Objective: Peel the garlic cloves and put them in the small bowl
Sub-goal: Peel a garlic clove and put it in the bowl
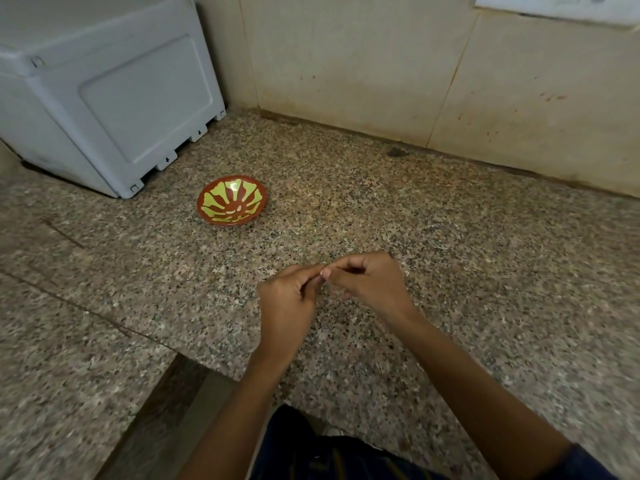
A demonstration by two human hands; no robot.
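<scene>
Both hands meet over the near part of the speckled counter point(450, 237). The left hand point(289, 303) and right hand point(370, 282) curl their fingers together, pinching something tiny and pale, too small to identify. The small bowl point(232, 199) sits farther back, to the left, beside a white appliance point(104, 95).

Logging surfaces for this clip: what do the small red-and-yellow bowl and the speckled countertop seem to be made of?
Small red-and-yellow bowl: probably glazed ceramic or melamine; its smooth painted pattern shows a slight sheen. Speckled countertop: likely polished granite, given the brown, black and cream grain.
</scene>
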